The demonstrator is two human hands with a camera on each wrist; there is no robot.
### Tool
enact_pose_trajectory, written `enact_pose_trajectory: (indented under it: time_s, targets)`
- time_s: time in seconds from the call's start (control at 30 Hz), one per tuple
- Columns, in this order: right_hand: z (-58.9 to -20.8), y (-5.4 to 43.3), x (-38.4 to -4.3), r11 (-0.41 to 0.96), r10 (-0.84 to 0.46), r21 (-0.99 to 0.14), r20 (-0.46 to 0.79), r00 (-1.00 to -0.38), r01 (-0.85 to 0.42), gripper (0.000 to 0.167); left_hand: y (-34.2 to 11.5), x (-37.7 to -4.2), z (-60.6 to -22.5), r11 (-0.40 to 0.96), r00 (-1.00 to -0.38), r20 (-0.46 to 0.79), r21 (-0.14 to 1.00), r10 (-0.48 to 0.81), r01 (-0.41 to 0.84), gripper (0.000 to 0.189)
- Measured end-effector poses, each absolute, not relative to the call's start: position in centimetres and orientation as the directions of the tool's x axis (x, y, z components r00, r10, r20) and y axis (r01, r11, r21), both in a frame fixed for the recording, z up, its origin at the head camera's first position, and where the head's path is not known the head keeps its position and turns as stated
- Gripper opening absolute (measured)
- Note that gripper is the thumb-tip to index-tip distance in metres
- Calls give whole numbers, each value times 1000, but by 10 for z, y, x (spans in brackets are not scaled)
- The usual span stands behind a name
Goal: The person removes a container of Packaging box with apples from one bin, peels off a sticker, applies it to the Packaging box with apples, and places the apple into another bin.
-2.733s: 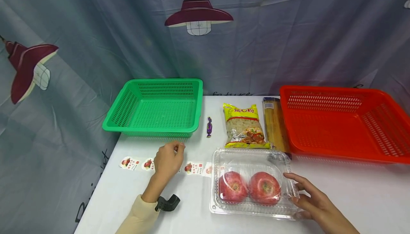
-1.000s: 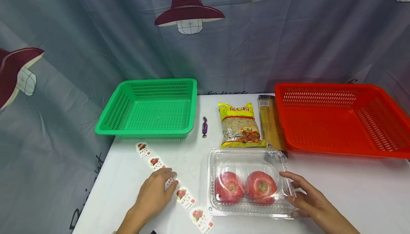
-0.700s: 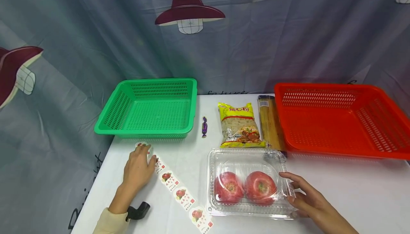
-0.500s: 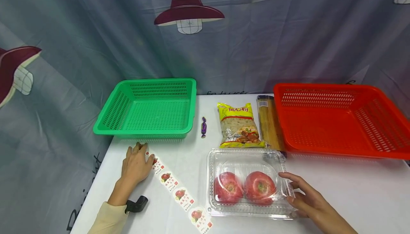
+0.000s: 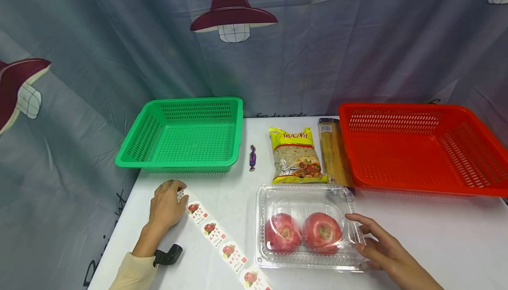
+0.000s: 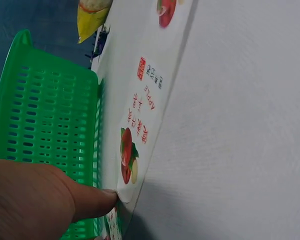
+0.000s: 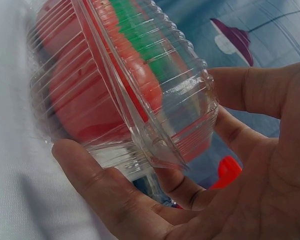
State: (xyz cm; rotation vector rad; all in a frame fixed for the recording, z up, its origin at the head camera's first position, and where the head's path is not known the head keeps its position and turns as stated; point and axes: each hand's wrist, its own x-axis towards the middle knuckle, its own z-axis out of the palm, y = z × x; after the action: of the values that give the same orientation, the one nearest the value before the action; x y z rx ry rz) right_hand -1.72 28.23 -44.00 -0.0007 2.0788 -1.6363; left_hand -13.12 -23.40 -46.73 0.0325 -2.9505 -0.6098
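Observation:
My left hand pinches the upper end of a strip of stickers printed with red fruit, which runs diagonally down toward the front of the table. In the left wrist view the thumb lies at the edge of the sticker strip; the other fingertips are mostly hidden. My right hand holds the right side of a clear plastic clamshell box, fingers and thumb spread around its edge. Inside the closed box sit two red apples. The right wrist view shows the fingers against the ribbed clamshell box.
A green basket stands at the back left, a red basket at the back right. Between them lie a purple-wrapped candy, a yellow bag of pasta and a pack of dry noodles. A grey curtain hangs behind.
The left hand moved from the middle of the strip to its upper left end. The strip turned from level to diagonal, then shifted slightly toward the front. The right hand stayed at the box.

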Motion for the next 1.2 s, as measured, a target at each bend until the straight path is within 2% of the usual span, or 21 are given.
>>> enact_pose_trajectory:
  time_s: [0.23,0.43,0.67,0.77,1.03,1.2]
  targets:
    - [-440,282,-17,276,-294,-915,-370,-881,293,62,-234,-131,-465,907,-985,160,421,-67,7,44]
    - [-440,280,-17,278,-286,-913,-376,-881,299,62,-236,-130,-462,876,-971,227,479,-73,46,40]
    - [-439,282,-16,285,-298,-922,-346,-890,263,62,-228,-121,-436,785,-945,325,596,-40,171,36]
    - [-438,282,-16,298,-293,-917,-352,-889,265,63,-221,-118,-422,754,-944,330,625,-22,201,36]
    - [-435,278,-16,347,-209,-881,-407,-889,321,70,-208,-112,-387,661,-939,342,707,-10,251,22]
    - [-434,277,-15,400,-198,-893,-304,-932,206,75,-200,-111,-366,602,-913,406,722,31,342,19]
